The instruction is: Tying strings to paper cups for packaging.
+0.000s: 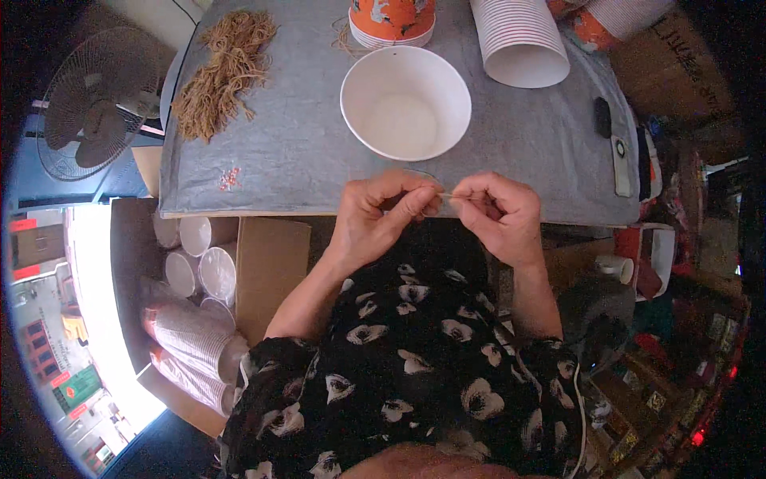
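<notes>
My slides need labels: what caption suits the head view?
Left hand and right hand pinch a thin strand near an open white tub on a grey-topped table.

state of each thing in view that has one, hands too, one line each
left hand: pinching a strand
right hand: pinching the strand
strand: stretched between the hands
white tub: open, mouth up, no contents visible
tub stack: nested, on its side
twine bundle: loose, tangled
cardboard box: open
fan: blades look still
</notes>
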A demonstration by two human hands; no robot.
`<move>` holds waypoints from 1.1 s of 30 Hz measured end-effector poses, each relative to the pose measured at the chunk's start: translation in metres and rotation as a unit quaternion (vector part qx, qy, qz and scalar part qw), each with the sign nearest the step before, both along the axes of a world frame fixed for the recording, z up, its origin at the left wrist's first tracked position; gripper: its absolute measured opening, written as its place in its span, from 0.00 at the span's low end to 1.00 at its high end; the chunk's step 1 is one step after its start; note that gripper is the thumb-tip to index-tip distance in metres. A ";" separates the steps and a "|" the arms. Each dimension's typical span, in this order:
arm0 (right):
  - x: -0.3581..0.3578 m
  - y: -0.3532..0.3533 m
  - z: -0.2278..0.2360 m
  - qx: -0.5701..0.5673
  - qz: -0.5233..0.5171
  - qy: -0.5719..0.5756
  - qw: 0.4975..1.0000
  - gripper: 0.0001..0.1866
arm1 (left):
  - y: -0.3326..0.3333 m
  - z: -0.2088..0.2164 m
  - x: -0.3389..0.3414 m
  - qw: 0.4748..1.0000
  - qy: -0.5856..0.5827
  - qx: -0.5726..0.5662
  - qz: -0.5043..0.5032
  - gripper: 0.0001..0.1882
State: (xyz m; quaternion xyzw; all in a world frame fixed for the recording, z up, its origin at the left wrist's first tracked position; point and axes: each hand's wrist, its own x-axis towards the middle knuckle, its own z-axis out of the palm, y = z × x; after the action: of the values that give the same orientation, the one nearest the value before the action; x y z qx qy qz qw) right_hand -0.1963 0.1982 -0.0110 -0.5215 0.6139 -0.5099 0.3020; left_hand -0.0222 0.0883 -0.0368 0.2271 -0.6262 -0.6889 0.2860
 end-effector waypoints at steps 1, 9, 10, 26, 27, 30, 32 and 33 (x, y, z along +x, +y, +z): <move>0.001 0.000 -0.001 -0.006 -0.003 -0.004 1.000 0.02 | 0.001 -0.002 0.001 1.000 0.003 0.029 -0.007 0.07; 0.007 -0.002 -0.013 -0.010 -0.053 -0.116 0.992 0.03 | -0.001 -0.006 0.007 0.996 -0.020 -0.078 0.039 0.08; 0.003 -0.003 -0.011 -0.004 -0.051 -0.119 0.992 0.03 | -0.010 -0.005 0.008 0.972 -0.038 -0.223 0.066 0.10; -0.015 -0.035 0.011 0.149 0.088 0.042 0.984 0.03 | -0.002 -0.013 0.020 0.860 -0.154 -0.482 0.058 0.10; -0.014 -0.036 0.010 0.164 0.090 0.053 0.981 0.03 | 0.000 -0.014 0.021 0.862 -0.152 -0.481 0.058 0.11; -0.011 -0.035 0.004 0.186 0.095 0.073 0.975 0.03 | 0.001 -0.017 0.023 0.857 -0.154 -0.489 0.050 0.11; -0.009 -0.036 0.000 0.182 0.094 0.082 0.975 0.03 | 0.001 -0.021 0.024 0.855 -0.154 -0.493 0.047 0.12; -0.009 -0.036 0.000 0.176 0.090 0.092 0.976 0.03 | 0.001 -0.022 0.023 0.852 -0.151 -0.499 0.042 0.12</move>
State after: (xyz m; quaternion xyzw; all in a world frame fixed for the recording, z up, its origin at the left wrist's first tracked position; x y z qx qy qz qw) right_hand -0.2050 0.1625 -0.0115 -0.5577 0.6700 -0.3144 0.3758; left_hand 0.0012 0.0891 -0.0590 0.1814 -0.9112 -0.2285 0.2910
